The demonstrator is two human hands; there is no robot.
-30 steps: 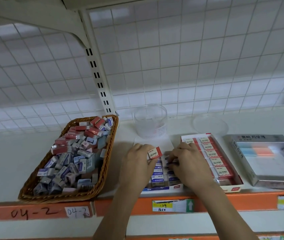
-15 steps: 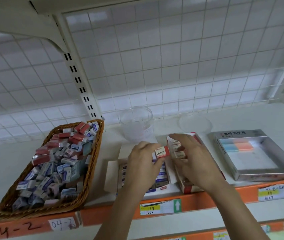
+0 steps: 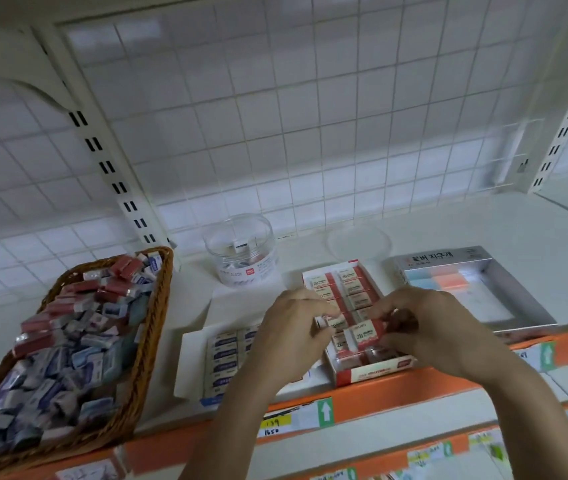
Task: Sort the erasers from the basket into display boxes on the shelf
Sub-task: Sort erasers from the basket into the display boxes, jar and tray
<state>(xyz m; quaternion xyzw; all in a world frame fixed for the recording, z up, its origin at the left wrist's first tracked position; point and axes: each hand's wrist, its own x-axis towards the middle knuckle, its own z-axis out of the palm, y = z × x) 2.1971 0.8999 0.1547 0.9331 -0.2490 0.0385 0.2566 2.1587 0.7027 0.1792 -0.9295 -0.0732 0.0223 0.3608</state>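
A wicker basket (image 3: 151, 327) at the left holds several red and blue-sleeved erasers. Two display boxes sit at the shelf's front: a white box of blue erasers (image 3: 222, 355) and a red box of red 2B erasers (image 3: 351, 282). Over the red box my right hand (image 3: 431, 327) pinches a red 2B eraser (image 3: 363, 336) by its right end. My left hand (image 3: 289, 334) is just left of it, fingers curled round another small eraser (image 3: 327, 323), mostly hidden.
A clear round tub (image 3: 241, 251) with a few erasers stands behind the boxes, its lid (image 3: 358, 242) lying to the right. A silver box (image 3: 483, 289) with pastel erasers sits at the right. Orange shelf edge (image 3: 362, 400) carries price labels.
Both hands have shifted from over the blue box to over the red box. The red eraser that the left hand held up is now gripped by the right hand.
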